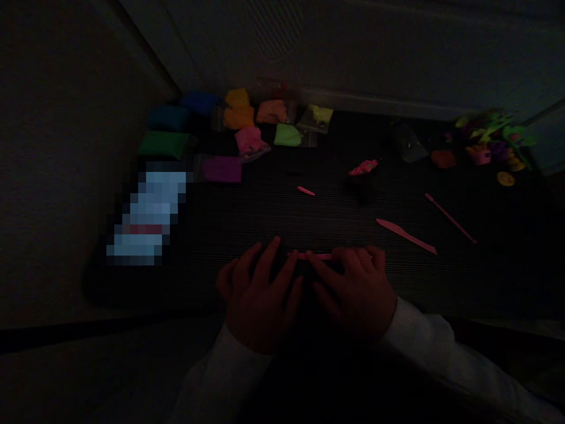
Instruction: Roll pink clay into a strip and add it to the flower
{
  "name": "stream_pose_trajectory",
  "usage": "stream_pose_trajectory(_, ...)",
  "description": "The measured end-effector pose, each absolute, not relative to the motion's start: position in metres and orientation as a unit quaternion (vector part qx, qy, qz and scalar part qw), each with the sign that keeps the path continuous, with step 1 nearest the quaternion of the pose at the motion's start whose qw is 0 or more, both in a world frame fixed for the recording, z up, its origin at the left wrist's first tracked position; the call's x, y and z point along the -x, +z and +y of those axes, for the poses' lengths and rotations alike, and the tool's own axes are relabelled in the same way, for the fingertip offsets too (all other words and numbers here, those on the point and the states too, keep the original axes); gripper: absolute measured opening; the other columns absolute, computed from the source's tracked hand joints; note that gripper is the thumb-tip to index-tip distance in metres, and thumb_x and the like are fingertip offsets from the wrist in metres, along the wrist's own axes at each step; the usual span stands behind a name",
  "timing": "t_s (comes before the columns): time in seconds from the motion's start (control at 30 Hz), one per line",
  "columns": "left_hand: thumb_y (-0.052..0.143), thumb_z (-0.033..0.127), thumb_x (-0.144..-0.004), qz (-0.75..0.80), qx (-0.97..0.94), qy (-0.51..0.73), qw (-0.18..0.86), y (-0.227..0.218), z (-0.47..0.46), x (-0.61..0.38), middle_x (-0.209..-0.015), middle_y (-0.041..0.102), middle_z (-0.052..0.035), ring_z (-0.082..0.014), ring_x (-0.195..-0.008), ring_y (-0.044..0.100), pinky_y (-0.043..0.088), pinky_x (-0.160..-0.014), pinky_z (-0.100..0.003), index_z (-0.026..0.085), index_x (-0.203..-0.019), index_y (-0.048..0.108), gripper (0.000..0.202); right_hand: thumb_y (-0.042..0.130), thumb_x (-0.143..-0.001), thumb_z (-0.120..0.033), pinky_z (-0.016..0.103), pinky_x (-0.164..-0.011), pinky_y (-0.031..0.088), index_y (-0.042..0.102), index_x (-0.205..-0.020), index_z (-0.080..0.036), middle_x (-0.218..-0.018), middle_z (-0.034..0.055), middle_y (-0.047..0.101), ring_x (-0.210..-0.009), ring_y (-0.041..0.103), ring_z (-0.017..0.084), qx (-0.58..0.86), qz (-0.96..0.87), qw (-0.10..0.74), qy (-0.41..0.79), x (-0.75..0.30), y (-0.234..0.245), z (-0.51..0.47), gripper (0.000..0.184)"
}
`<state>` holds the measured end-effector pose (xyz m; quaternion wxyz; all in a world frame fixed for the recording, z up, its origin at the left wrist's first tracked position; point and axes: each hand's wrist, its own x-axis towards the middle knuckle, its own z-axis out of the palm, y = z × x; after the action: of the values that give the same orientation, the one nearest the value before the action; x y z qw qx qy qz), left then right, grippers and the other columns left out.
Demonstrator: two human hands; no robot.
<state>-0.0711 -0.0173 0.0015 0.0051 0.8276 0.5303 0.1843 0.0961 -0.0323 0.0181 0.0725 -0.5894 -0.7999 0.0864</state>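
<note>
The scene is dim. A thin pink strip [321, 257], apparently a roll of modelling clay, lies crosswise on the dark table in front of me. My left hand [261, 294] rests palm down with its fingers spread, the index fingertip touching the strip's left part. On the strip's middle lies the stretched index finger of my right hand [359, 291]; its other fingers bend over the right end and hide it. Both thumbs point forward, apart from the strip. Beyond the hands is a short pink piece [306, 191]. Right of them lies a pink plastic clay knife [406, 236].
A thin pink stick tool [450, 218] lies further right. Bags of coloured clay, such as a purple one [222, 169] and a green one [164, 144], line the back left. A lit phone [150, 215] is at left, small clay flowers [494, 138] at back right. A speckled pink piece [363, 167] sits mid-table.
</note>
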Motion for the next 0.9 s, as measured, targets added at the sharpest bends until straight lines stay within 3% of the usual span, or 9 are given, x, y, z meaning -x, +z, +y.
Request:
stream_pose_trajectory(0.43,0.055,0.027,-0.072,0.535,-0.82,0.2,0.037,0.004,0.001,0.077,-0.111,0.055,-0.0044,-0.0274,-0.105,0.043,0.032,-0.082,-0.048,0.028,-0.092,0.062,0.021,0.038,-0.081,-0.038,0.044,-0.077,0.022,0.041,-0.119,-0.035,-0.099,0.0081,0.048,-0.086,0.04,0.022,0.566,-0.818,0.066,0.075,-0.1,0.017,-0.03,0.039)
stream_pose_trajectory(0.7,0.056,0.026,-0.071,0.532,-0.817,0.22,0.03,0.001,-0.001,0.08,-0.109,0.056,-0.0055,-0.027,-0.105,0.043,0.031,-0.083,-0.047,0.026,-0.091,0.062,0.021,0.039,-0.08,-0.039,0.044,-0.078,0.021,0.042,-0.12,-0.032,-0.1,0.009,0.048,-0.087,0.039,0.022,0.568,-0.817,0.065,0.079,-0.098,0.016,-0.029,0.04)
stream_pose_trajectory(0.9,0.057,0.029,-0.07,0.5,-0.841,0.206,0.022,0.004,-0.003,0.078,-0.113,0.054,-0.0048,-0.0287,-0.105,0.042,0.029,-0.081,-0.048,0.031,-0.096,0.06,0.026,0.037,-0.081,-0.039,0.045,-0.078,0.021,0.041,-0.12,-0.033,-0.101,0.0087,0.047,-0.086,0.039,0.022,0.569,-0.817,0.056,0.075,-0.098,0.016,-0.029,0.04)
